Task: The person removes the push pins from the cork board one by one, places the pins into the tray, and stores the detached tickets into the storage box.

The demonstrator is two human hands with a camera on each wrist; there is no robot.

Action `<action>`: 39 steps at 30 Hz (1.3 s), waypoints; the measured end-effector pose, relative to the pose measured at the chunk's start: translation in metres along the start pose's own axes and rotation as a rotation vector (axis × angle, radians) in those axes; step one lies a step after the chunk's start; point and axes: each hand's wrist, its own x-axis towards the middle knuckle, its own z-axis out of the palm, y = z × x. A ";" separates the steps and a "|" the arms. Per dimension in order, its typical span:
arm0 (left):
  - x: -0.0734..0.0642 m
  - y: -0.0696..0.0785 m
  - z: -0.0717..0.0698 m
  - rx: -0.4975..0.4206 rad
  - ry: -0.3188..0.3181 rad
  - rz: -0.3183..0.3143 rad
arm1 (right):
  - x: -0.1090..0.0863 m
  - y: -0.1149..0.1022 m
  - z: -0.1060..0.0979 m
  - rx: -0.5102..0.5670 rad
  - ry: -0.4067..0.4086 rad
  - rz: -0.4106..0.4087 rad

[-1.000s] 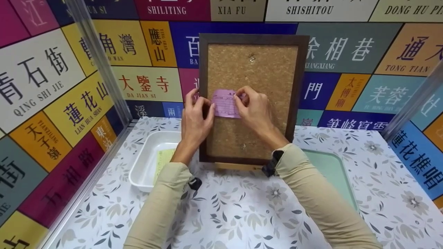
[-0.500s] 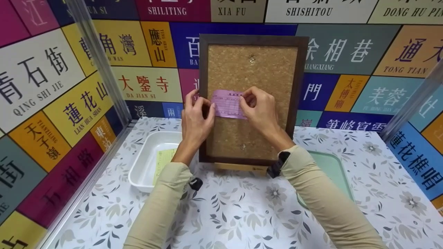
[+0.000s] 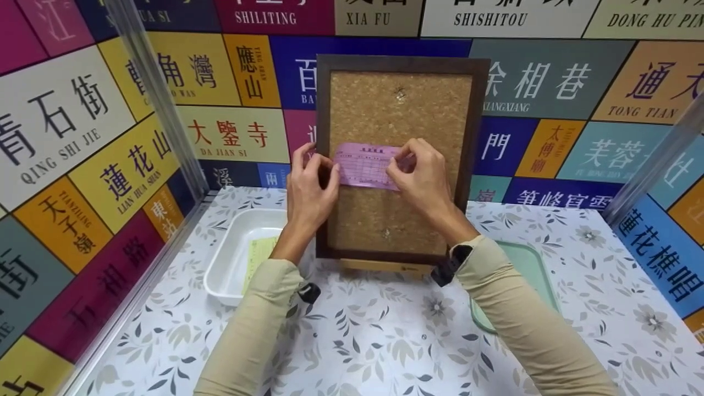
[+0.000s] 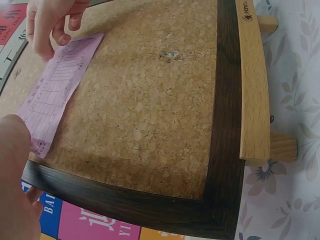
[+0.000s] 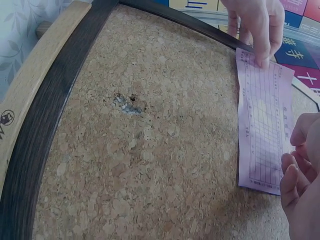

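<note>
A pink printed receipt (image 3: 367,165) lies sideways across the cork board (image 3: 399,115), which stands upright in a dark frame. At its left end, my left hand (image 3: 309,190) pins the receipt down with the thumb. In the left wrist view, fingers of that hand reach behind the frame's edge, so paper and frame sit between thumb and fingers. My right hand (image 3: 423,173) is at the receipt's right part, thumb and fingers bent and touching it. That hand covers part of the right end. Whether its fingertips pinch anything is hidden.
A wooden stand (image 4: 256,90) supports the frame. To the left, a white tray (image 3: 217,269) contains yellow paper (image 3: 258,256). A pale green tray (image 3: 536,264) is partly behind my right forearm. Panels printed with place names surround the flowered tablecloth (image 3: 374,330).
My right hand has slid rightward along the receipt, uncovering more of its printed lines. The left hand and the board have stayed nearly still.
</note>
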 end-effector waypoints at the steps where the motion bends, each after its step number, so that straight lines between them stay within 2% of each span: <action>1: 0.000 0.001 -0.001 -0.003 -0.002 0.000 | 0.000 0.001 -0.001 0.001 0.005 -0.003; 9: 0.001 0.006 -0.010 -0.004 -0.030 -0.023 | -0.005 0.006 -0.011 0.007 0.027 -0.006; 17: -0.001 0.005 -0.017 -0.020 -0.040 -0.042 | -0.011 0.013 -0.022 0.009 0.028 0.005; 26: -0.007 0.005 -0.026 -0.078 -0.032 -0.062 | -0.023 0.018 -0.046 0.038 0.086 0.016; 33: -0.012 0.002 -0.036 -0.101 -0.029 -0.123 | -0.035 0.019 -0.062 0.068 0.118 0.035; 36: -0.015 0.000 -0.039 -0.112 -0.018 -0.116 | -0.042 0.013 -0.070 0.075 0.128 0.046; 39: -0.017 -0.002 -0.043 -0.113 0.007 -0.082 | -0.049 0.003 -0.080 0.068 0.139 0.060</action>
